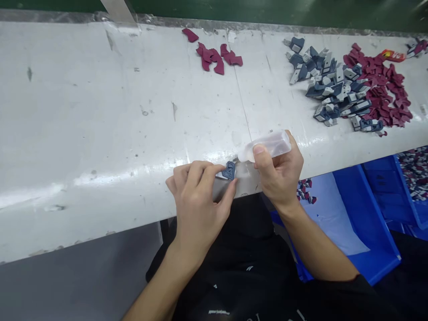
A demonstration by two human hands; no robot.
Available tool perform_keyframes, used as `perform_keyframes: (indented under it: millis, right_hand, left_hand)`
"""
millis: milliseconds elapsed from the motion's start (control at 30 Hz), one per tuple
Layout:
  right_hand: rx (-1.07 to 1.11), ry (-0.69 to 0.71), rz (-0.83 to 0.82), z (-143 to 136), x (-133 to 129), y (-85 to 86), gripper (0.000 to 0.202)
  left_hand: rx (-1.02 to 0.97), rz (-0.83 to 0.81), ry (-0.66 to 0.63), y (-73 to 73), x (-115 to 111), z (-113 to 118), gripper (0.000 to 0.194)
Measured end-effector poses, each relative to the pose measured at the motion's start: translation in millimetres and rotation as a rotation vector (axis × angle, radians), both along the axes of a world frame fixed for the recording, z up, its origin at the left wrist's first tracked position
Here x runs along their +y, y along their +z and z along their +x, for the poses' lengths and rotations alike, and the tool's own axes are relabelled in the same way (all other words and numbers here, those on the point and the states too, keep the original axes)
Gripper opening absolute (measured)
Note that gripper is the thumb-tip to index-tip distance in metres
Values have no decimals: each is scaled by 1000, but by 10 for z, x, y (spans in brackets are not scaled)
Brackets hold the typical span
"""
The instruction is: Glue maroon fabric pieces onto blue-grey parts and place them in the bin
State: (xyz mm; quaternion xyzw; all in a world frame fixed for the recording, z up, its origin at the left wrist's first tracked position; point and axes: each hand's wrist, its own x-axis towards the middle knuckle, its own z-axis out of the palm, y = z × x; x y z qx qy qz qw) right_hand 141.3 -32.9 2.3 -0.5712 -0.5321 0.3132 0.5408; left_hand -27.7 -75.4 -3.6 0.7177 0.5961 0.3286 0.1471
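Between the thumb and fingers of my left hand point(200, 189) is a small blue-grey and white plastic part point(229, 171), its recessed face turned up, at the front of the white work surface. My right hand point(281, 171) grips a translucent squeeze bottle point(272, 145), thumb on top. The bottle lies tilted, its narrow tip pointing left and close to the part's upper right edge; whether they touch I cannot tell. Beyond and to the right is a pile of similar blue-grey and white parts point(329, 87), beside a heap of maroon pieces point(388, 89).
Several loose maroon pieces point(210, 58) lie at the back middle of the work surface point(83, 120). A red and yellow packet point(393, 55) sits at the back right. Below the front edge on the right stand a blue bin point(361, 218) with assembled pieces and another blue bin point(388, 189).
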Motion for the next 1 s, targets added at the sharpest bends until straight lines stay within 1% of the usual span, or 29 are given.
perform_keyframes:
  millis: [267,567,733,867,1000]
  right_hand:
    - [-45,-3,31,51,-66,54,38]
    - [-120,70,42,64,-163,164,33]
    - [-128,112,12,47,-197,212,36]
    - [-142,95,3,23,-198,207,34]
    - [-128,70,9,-29,-172,166,33]
  left_hand:
    - [0,-7,5,10,2,10,17]
    - [-10,-18,7,4,3,7,17]
    - [-10,-17,10,3,-1,9,17]
    - [-11,-13,6,-2,-3,6,18]
    - [-4,-20,6,4,-2,2,17]
